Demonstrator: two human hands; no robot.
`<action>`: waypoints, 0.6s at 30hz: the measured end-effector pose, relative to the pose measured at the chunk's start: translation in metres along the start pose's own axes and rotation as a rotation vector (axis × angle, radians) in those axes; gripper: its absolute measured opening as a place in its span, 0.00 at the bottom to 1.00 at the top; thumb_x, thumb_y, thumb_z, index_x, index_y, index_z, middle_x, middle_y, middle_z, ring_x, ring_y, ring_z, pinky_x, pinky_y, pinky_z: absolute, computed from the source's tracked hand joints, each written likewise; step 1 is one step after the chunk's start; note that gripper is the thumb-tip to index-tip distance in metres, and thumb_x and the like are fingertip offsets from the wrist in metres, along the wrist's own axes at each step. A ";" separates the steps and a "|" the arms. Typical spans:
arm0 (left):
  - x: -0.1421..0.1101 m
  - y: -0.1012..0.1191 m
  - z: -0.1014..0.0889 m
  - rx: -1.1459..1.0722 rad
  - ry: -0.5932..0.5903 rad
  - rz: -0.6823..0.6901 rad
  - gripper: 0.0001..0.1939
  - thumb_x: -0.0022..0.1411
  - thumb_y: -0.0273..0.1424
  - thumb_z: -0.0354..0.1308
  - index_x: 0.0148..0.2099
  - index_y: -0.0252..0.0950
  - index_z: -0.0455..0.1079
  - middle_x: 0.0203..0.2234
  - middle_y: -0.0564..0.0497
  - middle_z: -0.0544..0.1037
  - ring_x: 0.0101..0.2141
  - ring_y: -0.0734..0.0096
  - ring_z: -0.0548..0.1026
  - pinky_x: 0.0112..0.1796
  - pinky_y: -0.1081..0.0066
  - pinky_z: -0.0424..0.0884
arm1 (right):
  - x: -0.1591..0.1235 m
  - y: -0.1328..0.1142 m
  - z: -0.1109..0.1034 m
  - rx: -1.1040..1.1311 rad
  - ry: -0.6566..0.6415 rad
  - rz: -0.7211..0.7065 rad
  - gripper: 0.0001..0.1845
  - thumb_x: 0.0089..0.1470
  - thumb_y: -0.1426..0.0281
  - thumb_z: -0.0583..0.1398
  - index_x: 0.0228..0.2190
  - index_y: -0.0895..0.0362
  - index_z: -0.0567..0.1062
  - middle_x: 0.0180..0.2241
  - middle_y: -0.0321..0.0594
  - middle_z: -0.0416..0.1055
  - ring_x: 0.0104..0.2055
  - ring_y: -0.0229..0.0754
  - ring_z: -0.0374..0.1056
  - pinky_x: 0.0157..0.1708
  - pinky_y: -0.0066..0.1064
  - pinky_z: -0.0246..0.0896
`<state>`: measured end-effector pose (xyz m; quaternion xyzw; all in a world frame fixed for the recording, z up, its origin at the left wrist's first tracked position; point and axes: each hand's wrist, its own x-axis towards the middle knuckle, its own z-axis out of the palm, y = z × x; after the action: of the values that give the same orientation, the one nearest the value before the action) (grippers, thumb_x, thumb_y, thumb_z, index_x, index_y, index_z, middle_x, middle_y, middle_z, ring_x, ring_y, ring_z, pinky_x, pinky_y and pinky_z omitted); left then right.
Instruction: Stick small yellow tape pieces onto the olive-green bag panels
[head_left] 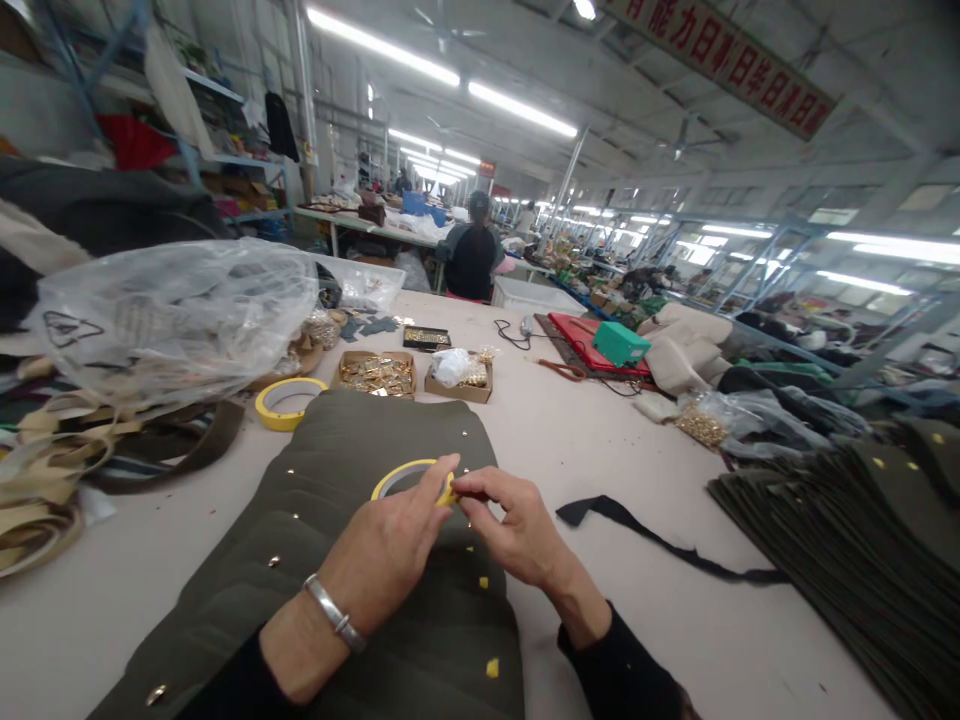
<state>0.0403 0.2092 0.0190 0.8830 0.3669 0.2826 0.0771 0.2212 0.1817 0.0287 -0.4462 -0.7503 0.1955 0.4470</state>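
My left hand (394, 535) is closed around a roll of yellow tape (405, 467), held over a stack of dark olive fabric pieces (360, 430). At the roll's right edge, my right hand (517, 520) pinches with thumb and forefinger, apparently at the tape's end; the fingertips cover it. Small shiny metal studs (275, 562) dot the left side of the fabric. Little bits of yellow tape (492, 668) stick to its right side.
A second yellow tape roll (279, 420), a box of gold metal parts (375, 374) and a smaller box (480, 388) stand beyond the fabric. A black strip (660, 540) and stacked dark pieces (847, 530) lie to the right. A plastic bag (187, 320) bulges at left.
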 end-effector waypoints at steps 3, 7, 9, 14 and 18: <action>0.005 0.000 0.003 0.013 0.003 0.015 0.21 0.69 0.30 0.46 0.62 0.38 0.52 0.46 0.49 0.79 0.39 0.64 0.80 0.34 0.68 0.76 | 0.000 0.005 0.000 -0.036 0.049 -0.017 0.10 0.54 0.77 0.59 0.38 0.58 0.77 0.33 0.41 0.76 0.35 0.38 0.71 0.38 0.29 0.65; 0.008 -0.001 0.008 -0.010 -0.014 0.018 0.19 0.69 0.30 0.45 0.60 0.40 0.53 0.40 0.53 0.80 0.35 0.65 0.80 0.31 0.69 0.74 | 0.002 0.013 0.000 -0.102 0.077 -0.013 0.09 0.52 0.78 0.58 0.32 0.57 0.78 0.29 0.39 0.76 0.31 0.37 0.71 0.34 0.27 0.65; 0.008 -0.002 0.011 -0.020 -0.007 0.017 0.17 0.69 0.30 0.46 0.58 0.40 0.54 0.37 0.54 0.81 0.32 0.66 0.80 0.28 0.70 0.73 | 0.002 0.015 0.001 -0.140 0.081 -0.003 0.09 0.51 0.79 0.57 0.30 0.57 0.77 0.27 0.38 0.75 0.28 0.36 0.69 0.31 0.26 0.64; 0.005 -0.006 0.020 0.012 0.037 0.026 0.13 0.70 0.31 0.44 0.55 0.39 0.58 0.38 0.51 0.80 0.30 0.67 0.79 0.27 0.71 0.69 | 0.001 0.020 0.007 -0.241 0.085 -0.039 0.08 0.48 0.79 0.56 0.26 0.58 0.74 0.23 0.35 0.70 0.24 0.35 0.65 0.26 0.25 0.60; 0.005 -0.007 0.020 0.013 -0.060 -0.012 0.09 0.70 0.30 0.44 0.47 0.41 0.63 0.34 0.52 0.78 0.32 0.66 0.78 0.30 0.70 0.69 | 0.000 0.025 0.014 -0.332 0.133 -0.132 0.08 0.49 0.79 0.55 0.25 0.58 0.72 0.22 0.36 0.68 0.24 0.35 0.64 0.26 0.26 0.59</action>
<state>0.0505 0.2190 0.0019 0.8893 0.3714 0.2531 0.0841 0.2217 0.1959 0.0042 -0.4756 -0.7687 0.0092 0.4276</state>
